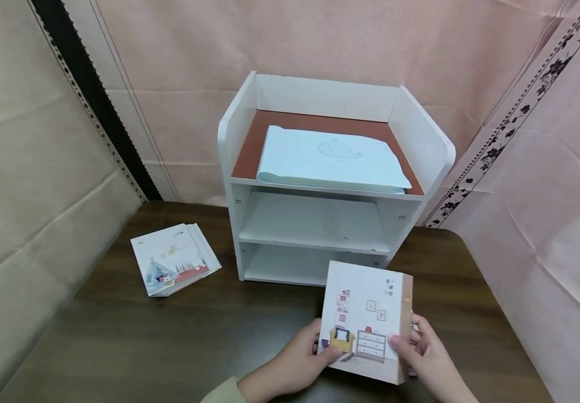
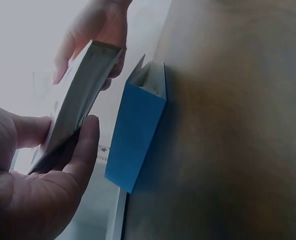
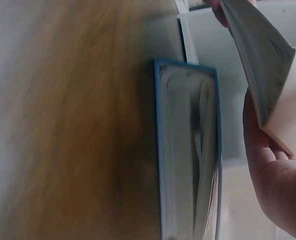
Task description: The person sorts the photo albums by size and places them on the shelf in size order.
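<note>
Both hands hold a thick paperback book (image 1: pixel 363 313), its white cover printed with a yellow armchair and a chest of drawers. My left hand (image 1: pixel 297 361) grips its lower left edge, thumb on the cover and fingers beneath. On the right side, by the tan spine, my right hand (image 1: pixel 428 355) holds it with the thumb on the front. The left wrist view shows the page block between the left thumb (image 2: pixel 33 131) and fingers. Close to the held book is a blue binder (image 2: pixel 138 130) with papers inside; the right wrist view looks into the binder's open side (image 3: pixel 185 150).
A white desktop shelf (image 1: pixel 315 243) stands at the back of the dark wooden table (image 1: pixel 134 347). A light blue cover with a whale drawing (image 1: pixel 332 159) lies on its brown top. A small stack of white booklets (image 1: pixel 174 260) lies at the left. Pale fabric (image 1: pixel 320 39) hangs around the table.
</note>
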Motion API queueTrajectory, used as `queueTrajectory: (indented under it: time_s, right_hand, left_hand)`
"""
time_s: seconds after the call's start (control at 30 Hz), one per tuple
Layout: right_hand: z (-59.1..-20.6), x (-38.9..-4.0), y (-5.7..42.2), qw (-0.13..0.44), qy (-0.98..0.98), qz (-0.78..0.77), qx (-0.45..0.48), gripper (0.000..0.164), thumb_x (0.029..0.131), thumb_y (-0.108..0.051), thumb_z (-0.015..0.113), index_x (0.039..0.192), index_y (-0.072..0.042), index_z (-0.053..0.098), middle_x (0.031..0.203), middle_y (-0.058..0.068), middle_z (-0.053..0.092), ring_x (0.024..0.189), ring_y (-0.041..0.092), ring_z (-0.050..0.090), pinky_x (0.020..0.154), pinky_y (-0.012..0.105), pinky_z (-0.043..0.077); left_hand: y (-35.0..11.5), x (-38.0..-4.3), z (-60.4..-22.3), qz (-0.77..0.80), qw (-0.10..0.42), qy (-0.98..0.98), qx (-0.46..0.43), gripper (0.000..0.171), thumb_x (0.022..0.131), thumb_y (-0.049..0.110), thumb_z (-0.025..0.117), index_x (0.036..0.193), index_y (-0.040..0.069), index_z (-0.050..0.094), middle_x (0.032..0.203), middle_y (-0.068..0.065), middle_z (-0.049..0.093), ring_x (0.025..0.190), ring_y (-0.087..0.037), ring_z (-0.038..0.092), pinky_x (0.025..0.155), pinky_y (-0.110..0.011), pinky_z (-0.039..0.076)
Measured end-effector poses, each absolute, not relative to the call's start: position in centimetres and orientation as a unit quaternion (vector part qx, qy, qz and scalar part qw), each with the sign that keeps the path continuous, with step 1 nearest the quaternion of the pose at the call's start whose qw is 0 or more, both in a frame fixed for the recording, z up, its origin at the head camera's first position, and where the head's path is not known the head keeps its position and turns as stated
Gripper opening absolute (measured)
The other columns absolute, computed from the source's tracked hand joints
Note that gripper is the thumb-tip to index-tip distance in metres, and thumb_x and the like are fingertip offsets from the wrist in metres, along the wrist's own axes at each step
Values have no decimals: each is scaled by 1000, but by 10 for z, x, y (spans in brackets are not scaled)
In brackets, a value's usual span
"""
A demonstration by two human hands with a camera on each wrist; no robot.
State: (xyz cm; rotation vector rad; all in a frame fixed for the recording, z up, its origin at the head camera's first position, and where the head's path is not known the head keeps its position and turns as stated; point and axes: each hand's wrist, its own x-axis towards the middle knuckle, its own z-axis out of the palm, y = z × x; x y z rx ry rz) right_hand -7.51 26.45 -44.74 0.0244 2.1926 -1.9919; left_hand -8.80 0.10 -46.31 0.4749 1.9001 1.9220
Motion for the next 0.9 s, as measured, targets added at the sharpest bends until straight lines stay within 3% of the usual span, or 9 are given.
queueTrajectory:
  time_s: [0.3, 0.9]
  right_hand:
    - [-450, -88, 238, 75, 724, -684, -47, 51, 95, -5, 61, 137, -10, 34, 120, 19, 61, 96, 31, 67, 71, 45, 57]
    - [-439, -102, 224, 66, 709, -697, -85, 57, 96, -5, 60, 143, -15, 30, 126, 27, 56, 101, 33, 66, 72, 47, 56]
  left_hand:
    - [-24, -85, -468, 696, 145, 683, 165, 36, 95, 9, 61, 129, 5, 49, 109, -3, 66, 94, -14, 65, 77, -25, 54]
    - [-36, -97, -458, 713, 118, 675, 151, 40, 95, 7, 61, 132, 1, 47, 111, -9, 68, 97, -19, 65, 81, -27, 54]
